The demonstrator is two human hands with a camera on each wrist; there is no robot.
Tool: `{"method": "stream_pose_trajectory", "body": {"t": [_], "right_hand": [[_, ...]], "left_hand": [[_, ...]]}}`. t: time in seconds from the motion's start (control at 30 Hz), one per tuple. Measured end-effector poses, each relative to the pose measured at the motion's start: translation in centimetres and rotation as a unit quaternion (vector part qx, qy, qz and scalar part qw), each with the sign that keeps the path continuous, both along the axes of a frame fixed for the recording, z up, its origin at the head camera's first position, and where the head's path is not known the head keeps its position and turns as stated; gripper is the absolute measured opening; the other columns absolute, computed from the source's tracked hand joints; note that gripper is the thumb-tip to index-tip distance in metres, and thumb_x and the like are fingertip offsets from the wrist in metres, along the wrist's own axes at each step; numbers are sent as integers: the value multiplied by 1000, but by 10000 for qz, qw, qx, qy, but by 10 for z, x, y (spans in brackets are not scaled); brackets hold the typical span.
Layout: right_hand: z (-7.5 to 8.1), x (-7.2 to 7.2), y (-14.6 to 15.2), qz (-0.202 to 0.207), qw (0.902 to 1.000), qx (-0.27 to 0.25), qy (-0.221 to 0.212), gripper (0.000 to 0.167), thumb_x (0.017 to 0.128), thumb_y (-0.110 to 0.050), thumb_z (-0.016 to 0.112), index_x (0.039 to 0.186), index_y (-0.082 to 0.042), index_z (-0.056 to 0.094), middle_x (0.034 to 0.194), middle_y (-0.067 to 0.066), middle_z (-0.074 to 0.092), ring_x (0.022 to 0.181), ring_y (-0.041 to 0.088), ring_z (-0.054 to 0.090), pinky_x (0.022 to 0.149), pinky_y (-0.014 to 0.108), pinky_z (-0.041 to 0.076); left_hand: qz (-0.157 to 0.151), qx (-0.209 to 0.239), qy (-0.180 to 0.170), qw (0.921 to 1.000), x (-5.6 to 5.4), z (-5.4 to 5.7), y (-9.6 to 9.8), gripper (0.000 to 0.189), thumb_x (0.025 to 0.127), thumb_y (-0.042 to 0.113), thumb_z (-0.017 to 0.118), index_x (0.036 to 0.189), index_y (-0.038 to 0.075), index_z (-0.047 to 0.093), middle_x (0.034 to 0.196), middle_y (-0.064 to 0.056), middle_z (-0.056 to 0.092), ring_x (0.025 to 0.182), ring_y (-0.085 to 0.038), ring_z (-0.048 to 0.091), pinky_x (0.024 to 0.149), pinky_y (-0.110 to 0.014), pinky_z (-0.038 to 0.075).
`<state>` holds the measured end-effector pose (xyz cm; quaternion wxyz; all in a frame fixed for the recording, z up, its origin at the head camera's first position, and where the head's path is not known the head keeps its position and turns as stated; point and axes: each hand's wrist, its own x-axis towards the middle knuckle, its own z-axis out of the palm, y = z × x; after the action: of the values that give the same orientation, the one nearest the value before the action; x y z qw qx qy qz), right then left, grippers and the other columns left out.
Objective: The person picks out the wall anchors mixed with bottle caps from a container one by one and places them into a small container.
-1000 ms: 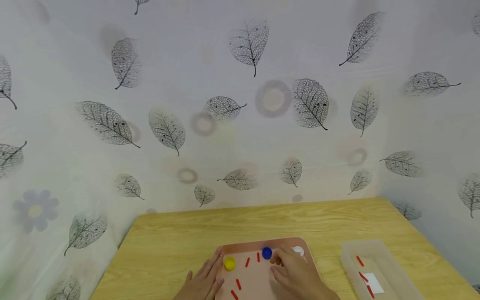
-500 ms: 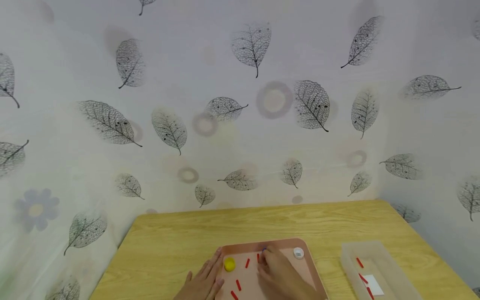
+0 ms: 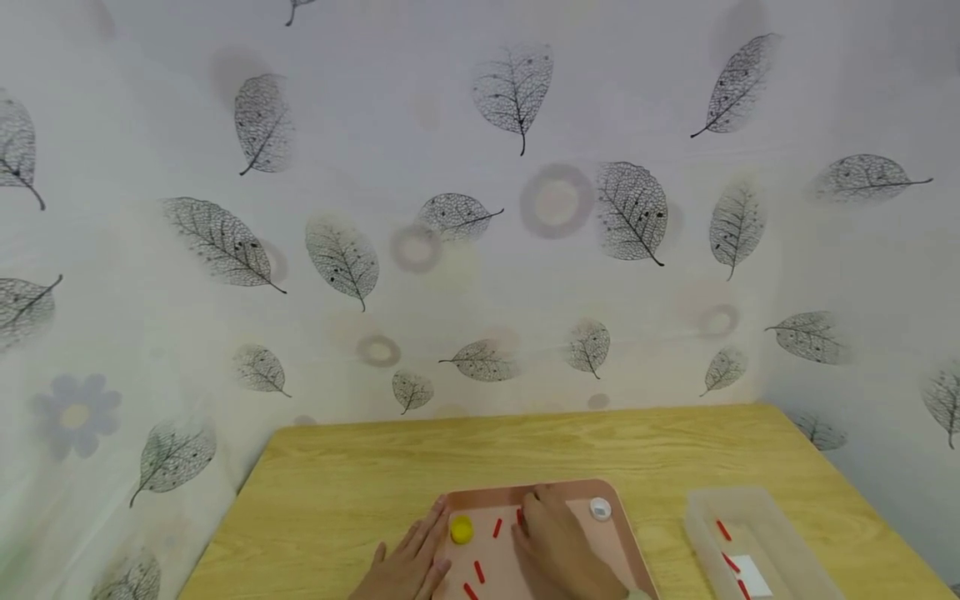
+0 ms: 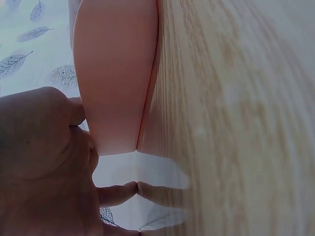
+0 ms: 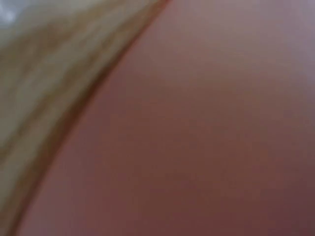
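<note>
In the head view my left hand [image 3: 405,560] lies with fingers extended along the left rim of a pink tray [image 3: 483,497]. The left wrist view shows that hand [image 4: 49,147] against the tray's outer wall [image 4: 115,73]. My right hand [image 3: 558,542] is at the tray's far side, fingers curled round the spot of a blue round cap, which they hide. Close by its fingertips a red stick [image 3: 519,515] shows partly. A yellow cap [image 3: 461,529] sits near the left hand, and a white cap [image 3: 600,508] in the far right corner.
More red sticks [image 3: 479,572] lie on the tray's left half. To the right stands a translucent bin [image 3: 697,517] holding several red sticks and a white paper square [image 3: 753,575]. The wooden table [image 3: 360,458] ends at a leaf-patterned curtain [image 3: 480,292].
My right hand has moved left from beside the white cap onto the blue cap, covering it and uncovering the white one. The left hand has stayed at the tray's rim.
</note>
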<state>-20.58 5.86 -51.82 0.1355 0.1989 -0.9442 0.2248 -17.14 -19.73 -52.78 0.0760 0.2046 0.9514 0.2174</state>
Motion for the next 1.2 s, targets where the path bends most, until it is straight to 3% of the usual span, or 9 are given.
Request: {"method": "stream_pose_trajectory", "body": {"t": [0.13,0.33,0.5,0.73,0.83,1.07,1.2], "right_hand": [[-1,-3,-2,-146,9994,306,43,21,83,-10,83,82,0,64,90,10,60,81,26,57,73,41,54],[-4,-3,-3,-137,9985,447,282,14,84,-3,78,82,0,64,87,9,60,80,26,55,71,40,53],[-6,-1,-1,37,9986,317,413,11,85,-1,75,83,0,63,87,7,58,80,25,53,72,40,52],[-7,3,7,443,9965,-147,699,26,84,2,73,71,-11,54,79,-4,46,74,15,45,65,30,45],[-6,4,10,592,9942,-266,857,26,82,2,75,73,-12,55,78,-6,45,73,13,44,64,28,44],[-5,7,15,594,9939,-305,875,19,81,0,74,79,-10,58,81,-6,46,74,9,44,64,24,46],[-4,10,18,686,9892,-427,1222,23,79,0,75,78,-12,56,82,-8,45,73,6,43,62,21,44]], "left_hand": [[-21,11,64,10000,0,0,2,65,110,56,26,166,24,19,172,7,11,142,-47,40,93,-89,25],[-45,5,113,9999,-1,-2,4,65,110,56,26,166,24,19,172,7,11,143,-47,39,94,-89,26],[-36,-52,161,9998,-1,-4,4,65,110,56,26,166,24,20,172,9,11,142,-46,41,94,-88,27],[-67,-11,296,9995,0,-6,2,63,110,53,28,166,23,21,172,12,10,140,-47,44,92,-88,30],[-54,-11,246,9997,1,-5,2,63,110,53,28,166,24,20,172,14,8,140,-47,43,92,-88,30],[26,-15,185,9998,0,-6,1,63,110,55,27,166,26,19,172,16,8,140,-47,44,92,-88,29],[60,14,165,9998,0,-6,1,64,110,55,27,166,27,19,172,16,7,140,-46,43,91,-89,28]]}}
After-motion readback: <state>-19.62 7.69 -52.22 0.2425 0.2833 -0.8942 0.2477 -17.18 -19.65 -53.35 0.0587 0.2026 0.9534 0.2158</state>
